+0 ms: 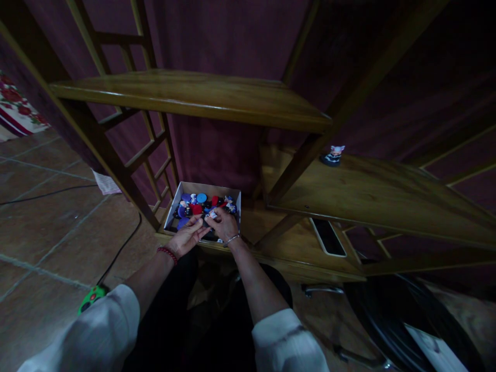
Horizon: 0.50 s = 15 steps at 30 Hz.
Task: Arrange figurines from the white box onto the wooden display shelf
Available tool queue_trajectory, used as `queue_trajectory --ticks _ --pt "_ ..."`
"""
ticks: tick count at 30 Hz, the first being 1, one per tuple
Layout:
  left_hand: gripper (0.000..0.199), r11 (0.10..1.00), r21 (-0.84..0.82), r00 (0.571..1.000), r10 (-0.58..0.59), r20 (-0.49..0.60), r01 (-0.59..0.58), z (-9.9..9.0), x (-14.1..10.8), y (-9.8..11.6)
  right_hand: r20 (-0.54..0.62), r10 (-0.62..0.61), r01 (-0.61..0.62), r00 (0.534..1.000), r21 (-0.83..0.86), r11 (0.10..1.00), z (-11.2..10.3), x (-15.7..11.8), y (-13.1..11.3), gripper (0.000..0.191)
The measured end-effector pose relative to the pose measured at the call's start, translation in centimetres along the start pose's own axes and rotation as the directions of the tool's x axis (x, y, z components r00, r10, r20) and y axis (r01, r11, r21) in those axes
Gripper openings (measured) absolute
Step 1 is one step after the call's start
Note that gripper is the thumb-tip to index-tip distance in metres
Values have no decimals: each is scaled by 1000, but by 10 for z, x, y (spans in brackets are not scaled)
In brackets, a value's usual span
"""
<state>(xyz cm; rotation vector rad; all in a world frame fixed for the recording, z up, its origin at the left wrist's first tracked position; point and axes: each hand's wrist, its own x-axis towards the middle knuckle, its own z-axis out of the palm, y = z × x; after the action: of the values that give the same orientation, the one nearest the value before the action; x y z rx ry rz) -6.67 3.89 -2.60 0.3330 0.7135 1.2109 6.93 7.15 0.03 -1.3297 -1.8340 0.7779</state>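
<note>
A shallow white box (211,188) stands on the low wooden shelf and holds several small figurines in blue, red, black and white. Over its front part, my left hand (187,236) and my right hand (225,226) come together around one small figurine (211,214) with a whitish top and a dark base. Fingers of both hands are closed on it, and they cover much of its shape. A similar figurine (335,155), pink-topped with a black-and-white body on a dark round base, stands alone on the higher shelf to the right.
A wooden shelf board (194,98) juts out above the box. Farther right a phone-like dark slab (328,237) lies on the low shelf. On the tiled floor at left is a green device (92,297) with a cable. A black chair (391,320) stands at lower right.
</note>
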Motion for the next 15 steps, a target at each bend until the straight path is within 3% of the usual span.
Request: queue_trajectory --ticks 7,15 --pt "18 999 7 998 31 55 -31 2 -1 0 -14 22 -23 1000 -72 997 0 -1 -2 17" --pt "18 999 -11 999 35 30 -35 5 -1 0 -12 29 -30 999 -19 999 0 0 -3 15"
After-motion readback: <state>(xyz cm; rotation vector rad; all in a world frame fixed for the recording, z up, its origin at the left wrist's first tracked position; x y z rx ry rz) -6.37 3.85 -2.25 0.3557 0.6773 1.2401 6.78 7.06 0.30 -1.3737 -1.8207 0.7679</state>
